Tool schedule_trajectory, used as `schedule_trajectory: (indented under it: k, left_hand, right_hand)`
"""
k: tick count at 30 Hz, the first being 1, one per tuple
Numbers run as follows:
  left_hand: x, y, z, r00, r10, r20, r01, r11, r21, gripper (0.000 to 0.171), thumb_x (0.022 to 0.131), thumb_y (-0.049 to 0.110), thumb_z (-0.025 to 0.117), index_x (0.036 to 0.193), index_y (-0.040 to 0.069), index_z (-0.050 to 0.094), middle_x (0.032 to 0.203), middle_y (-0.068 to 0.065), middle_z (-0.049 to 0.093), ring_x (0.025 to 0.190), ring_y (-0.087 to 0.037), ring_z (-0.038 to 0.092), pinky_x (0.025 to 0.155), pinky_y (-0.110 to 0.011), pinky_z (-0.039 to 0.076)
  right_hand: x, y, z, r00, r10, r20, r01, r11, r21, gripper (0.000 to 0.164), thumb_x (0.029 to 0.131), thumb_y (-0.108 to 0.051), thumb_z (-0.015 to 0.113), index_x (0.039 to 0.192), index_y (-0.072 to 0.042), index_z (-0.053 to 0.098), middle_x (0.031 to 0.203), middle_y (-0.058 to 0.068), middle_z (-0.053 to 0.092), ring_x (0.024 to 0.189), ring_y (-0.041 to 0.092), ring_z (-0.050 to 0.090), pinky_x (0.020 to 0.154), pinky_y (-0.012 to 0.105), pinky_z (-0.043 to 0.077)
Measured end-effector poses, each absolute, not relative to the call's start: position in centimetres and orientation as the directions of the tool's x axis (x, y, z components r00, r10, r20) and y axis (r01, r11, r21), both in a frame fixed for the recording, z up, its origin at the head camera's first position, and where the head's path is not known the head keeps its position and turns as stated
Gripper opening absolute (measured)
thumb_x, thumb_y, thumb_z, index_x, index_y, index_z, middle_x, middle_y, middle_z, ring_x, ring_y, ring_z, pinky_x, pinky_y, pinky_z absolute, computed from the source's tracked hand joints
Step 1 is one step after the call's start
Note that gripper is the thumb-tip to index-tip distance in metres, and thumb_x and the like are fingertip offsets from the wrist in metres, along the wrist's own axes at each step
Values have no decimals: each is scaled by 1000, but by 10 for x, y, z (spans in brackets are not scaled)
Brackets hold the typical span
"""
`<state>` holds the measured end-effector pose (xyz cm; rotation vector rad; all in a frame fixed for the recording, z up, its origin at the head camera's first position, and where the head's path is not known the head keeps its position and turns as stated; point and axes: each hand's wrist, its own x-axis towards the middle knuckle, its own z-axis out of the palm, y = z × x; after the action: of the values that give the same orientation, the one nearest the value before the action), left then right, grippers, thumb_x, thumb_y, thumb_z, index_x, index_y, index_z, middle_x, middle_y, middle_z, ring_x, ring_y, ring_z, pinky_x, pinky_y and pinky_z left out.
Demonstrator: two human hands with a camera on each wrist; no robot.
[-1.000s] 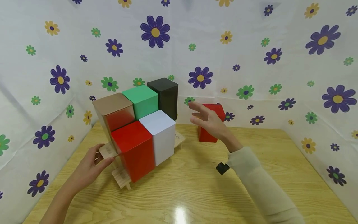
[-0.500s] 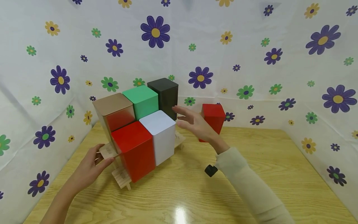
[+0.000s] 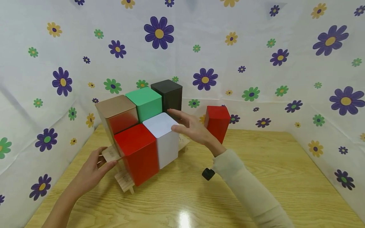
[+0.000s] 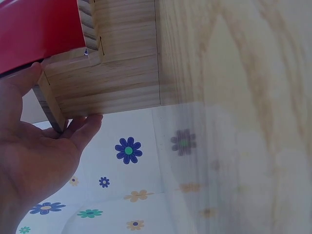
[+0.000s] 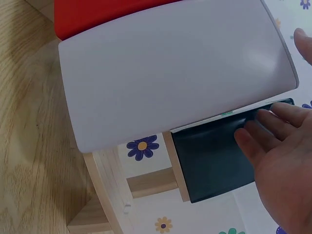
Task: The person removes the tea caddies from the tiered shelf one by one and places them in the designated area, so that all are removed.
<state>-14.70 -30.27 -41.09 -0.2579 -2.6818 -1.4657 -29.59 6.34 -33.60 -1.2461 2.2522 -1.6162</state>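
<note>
A two-tier wooden stand (image 3: 111, 154) at the left carries tall glossy boxes. Its front tier holds a red box (image 3: 138, 148) and a white box (image 3: 167, 144). Behind stand a brown box (image 3: 117, 107), a green box (image 3: 145, 99) and a black box (image 3: 168, 90). My left hand (image 3: 92, 169) grips the stand's upper left end, thumb on top and fingers beneath, as the left wrist view shows. My right hand (image 3: 192, 128) hovers by the white box's right side, fingers extended toward the black box (image 5: 214, 156); contact is unclear. Its thumb stands apart from the fingers.
Another red box (image 3: 218, 122) stands alone on the wooden table (image 3: 271, 164), behind my right hand. A flower-print cloth (image 3: 251, 57) hangs around the back and sides. A small black device (image 3: 208, 174) hangs at my right wrist.
My right hand has moved left from in front of the lone red box to the right side of the white and black boxes. The left hand keeps its grip on the stand.
</note>
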Motion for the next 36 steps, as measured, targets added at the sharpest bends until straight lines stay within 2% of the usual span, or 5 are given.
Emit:
schedule_trajectory:
  k: [8, 14, 17, 22, 36]
  left_hand:
    - [-148, -301, -410, -980, 122, 156, 197, 510, 837, 69, 106, 22, 63, 151, -12, 23, 142, -29, 37, 129, -51, 50, 87, -17, 52]
    - [-148, -301, -411, -982, 115, 148, 186, 514, 838, 70, 106, 23, 63, 151, -12, 23, 141, -29, 38, 128, -50, 51, 87, -17, 51]
    - [-149, -301, -412, -983, 110, 145, 181, 521, 834, 70, 106, 24, 63, 151, -11, 23, 141, -29, 38, 128, -50, 51, 87, -16, 51]
    - [-149, -302, -412, -984, 108, 144, 180, 524, 832, 70, 106, 24, 63, 151, -11, 23, 140, -28, 39, 128, -50, 51, 87, -16, 51]
    - [-147, -304, -412, -987, 102, 127, 162, 545, 823, 74, 106, 27, 62, 154, -11, 20, 143, -30, 36, 130, -52, 49, 89, -20, 52]
  right_hand:
    - [-295, 58, -337, -642, -672, 370, -553, 72, -830, 75, 97, -40, 67, 160, -10, 39, 162, 7, 39, 144, 26, 44, 112, 47, 42]
    - [-293, 56, -337, -632, -689, 355, -540, 63, -839, 71, 97, -26, 67, 160, -9, 39, 162, 9, 40, 140, 29, 47, 109, 45, 46]
    - [-293, 57, -338, -627, -691, 359, -545, 60, -836, 70, 96, -21, 68, 160, -9, 39, 162, 9, 40, 140, 29, 46, 111, 48, 44]
    - [-293, 61, -338, -621, -689, 373, -561, 58, -826, 71, 94, -17, 71, 158, -8, 41, 161, 9, 40, 140, 29, 45, 114, 53, 39]
    - [-290, 69, -340, -594, -673, 441, -606, 14, -795, 70, 87, -6, 79, 150, 0, 48, 156, 14, 40, 136, 32, 45, 114, 49, 41]
